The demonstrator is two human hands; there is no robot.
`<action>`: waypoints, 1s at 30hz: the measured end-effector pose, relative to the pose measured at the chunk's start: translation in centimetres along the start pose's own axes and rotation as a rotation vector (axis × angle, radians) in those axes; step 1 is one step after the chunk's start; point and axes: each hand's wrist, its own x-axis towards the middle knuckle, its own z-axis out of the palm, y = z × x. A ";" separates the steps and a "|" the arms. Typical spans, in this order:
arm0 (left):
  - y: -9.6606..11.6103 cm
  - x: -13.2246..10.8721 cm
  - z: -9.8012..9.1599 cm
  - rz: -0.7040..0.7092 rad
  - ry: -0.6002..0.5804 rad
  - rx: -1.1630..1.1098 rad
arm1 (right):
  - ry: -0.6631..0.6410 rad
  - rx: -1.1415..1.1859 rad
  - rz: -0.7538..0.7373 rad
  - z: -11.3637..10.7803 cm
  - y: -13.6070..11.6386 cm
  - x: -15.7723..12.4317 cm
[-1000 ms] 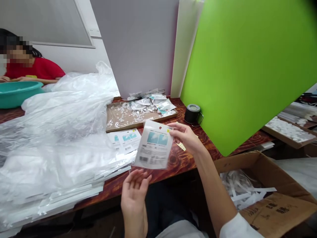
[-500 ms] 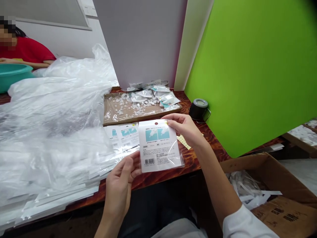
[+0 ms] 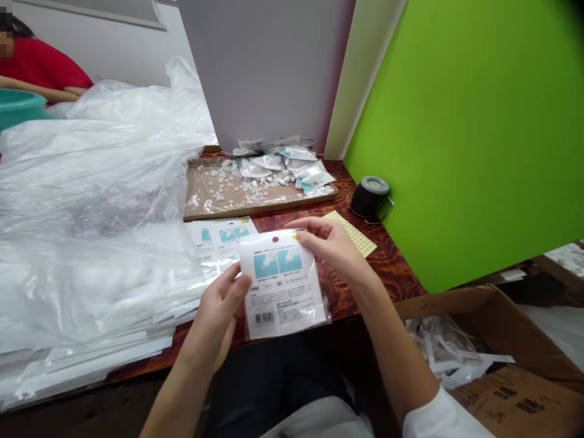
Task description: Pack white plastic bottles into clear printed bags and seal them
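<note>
A clear plastic packet (image 3: 283, 292) with a white printed card, two blue pictures and a barcode is held over the table's front edge. My right hand (image 3: 326, 243) pinches its top right corner, thumb in front by a small yellow sticker. At its left edge my left hand (image 3: 223, 304) closes with thumb in front and fingers partly hidden behind. Similar printed packets (image 3: 219, 240) lie on the table just behind my left hand. A pale yellow sheet of small round stickers (image 3: 353, 234) lies past my right hand.
A shallow cardboard tray (image 3: 194, 201) holds small white pieces and filled packets. Clear plastic sheeting (image 3: 91, 231) covers stacks at left. A black lamp-like object (image 3: 370, 198) stands by the green panel (image 3: 465, 134). An open carton (image 3: 483, 304) contains white strips. A person in red (image 3: 45, 64) sits far left.
The packet has come lower and slightly left, tilting a little. My left hand now grips its left edge higher up. More of the sticker sheet shows; the camera view has shifted slightly.
</note>
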 end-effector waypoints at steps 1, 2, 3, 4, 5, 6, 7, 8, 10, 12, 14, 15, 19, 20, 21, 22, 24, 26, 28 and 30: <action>0.3 0.2 0.1 -0.026 -0.026 0.019 | 0.029 -0.017 -0.008 0.3 0.5 -0.4; 0.5 0.4 0.2 -0.034 -0.023 0.038 | 0.092 -0.043 -0.017 0.5 1.1 -1.0; 0.6 0.5 0.3 -0.028 0.006 0.051 | 0.177 -0.075 -0.021 0.6 1.8 -1.8; 0.6 0.6 0.4 -0.018 0.042 0.055 | 0.271 -0.113 -0.016 0.7 2.4 -2.8; 0.6 0.5 0.4 -0.014 0.071 0.054 | 0.331 -0.137 0.016 0.8 3.1 -3.8; 0.4 0.5 0.5 -0.018 0.086 0.052 | 0.333 -0.145 0.066 0.8 3.6 -4.9; 0.2 0.4 0.5 -0.025 0.088 0.050 | 0.294 -0.146 0.109 0.9 4.1 -6.0; 0.0 0.4 0.5 -0.028 0.081 0.048 | 0.260 -0.144 0.127 1.0 4.3 -7.0; -0.4 0.3 0.4 -0.028 0.056 0.048 | 0.258 -0.165 0.099 1.4 4.4 -8.6; -0.6 0.1 0.4 -0.027 0.038 0.048 | 0.316 -0.213 0.039 1.8 4.1 -9.5; -0.5 0.0 0.5 -0.037 0.030 0.049 | 0.373 -0.258 -0.007 2.2 3.6 -9.9; -0.4 -0.1 0.5 -0.044 0.028 0.048 | 0.394 -0.268 -0.023 2.4 3.5 -10.1; 0.5 -0.6 0.6 -0.081 -0.009 0.037 | 0.428 -0.147 -0.003 2.4 3.5 -10.8; 0.6 -0.7 0.5 -0.087 -0.019 0.037 | 0.421 -0.081 0.021 2.3 3.7 -11.0; 0.7 -0.8 0.5 -0.091 -0.029 0.038 | 0.409 -0.012 0.045 2.2 3.8 -11.2; 0.8 -0.9 0.4 -0.091 -0.040 0.041 | 0.393 0.052 0.068 2.0 4.0 -11.3; 0.8 -1.0 0.3 -0.085 -0.057 0.050 | 0.360 0.144 0.103 1.8 4.3 -11.6; 0.7 -1.0 0.2 -0.080 -0.067 0.058 | 0.351 0.160 0.114 1.8 4.5 -11.8; 0.6 -1.0 0.2 -0.077 -0.067 0.069 | 0.401 0.077 0.073 1.9 4.4 -12.0; 0.5 -0.9 0.3 -0.066 -0.056 0.077 | 0.498 -0.087 -0.027 2.3 4.3 -12.1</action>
